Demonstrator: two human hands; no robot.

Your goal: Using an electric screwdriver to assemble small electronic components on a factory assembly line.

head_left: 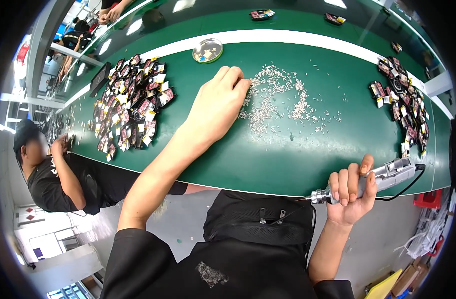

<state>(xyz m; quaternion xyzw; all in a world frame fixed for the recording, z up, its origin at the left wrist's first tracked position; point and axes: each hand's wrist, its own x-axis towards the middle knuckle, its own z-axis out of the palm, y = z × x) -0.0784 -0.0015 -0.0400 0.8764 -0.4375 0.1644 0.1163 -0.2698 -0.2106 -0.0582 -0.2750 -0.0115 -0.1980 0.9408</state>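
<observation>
— What's around your hands right now?

— My left hand (215, 107) lies stretched out on the green surface (288, 154), its fingertips (238, 82) at the edge of a scatter of tiny pale screws (278, 102). The fingers are drawn together over the nearest ones, but whether anything is pinched in that grip I cannot tell — the pieces are too small. My right hand (350, 194) is off the near edge of the surface, its grip closed around a grey electric screwdriver (372, 182), tip pointing left over my lap, a black cable (412, 182) trailing from its back end.

— Anything in the way?

— Nothing lies between the left hand and the screws. To its left sits a heap of small black-and-red parts with white tags (131, 104); a second heap like it (405, 107) lies well apart at the far right. A black bag (260, 219) rests on my lap, just under the driver's tip.

— What's hard to make out?

— The parts in both heaps blur together; I cannot tell one from the next. The driver's bit is thin and nearly lost against the bag. A person in a black shirt (51, 174) sits at the left, partly cut off by the rim of the view.

— Any containers?

— A round shallow metal tin (207, 50) stands beyond the left hand, near the white stripe (298, 36). It holds a few small bits, one bluish; what they are I cannot tell.
</observation>
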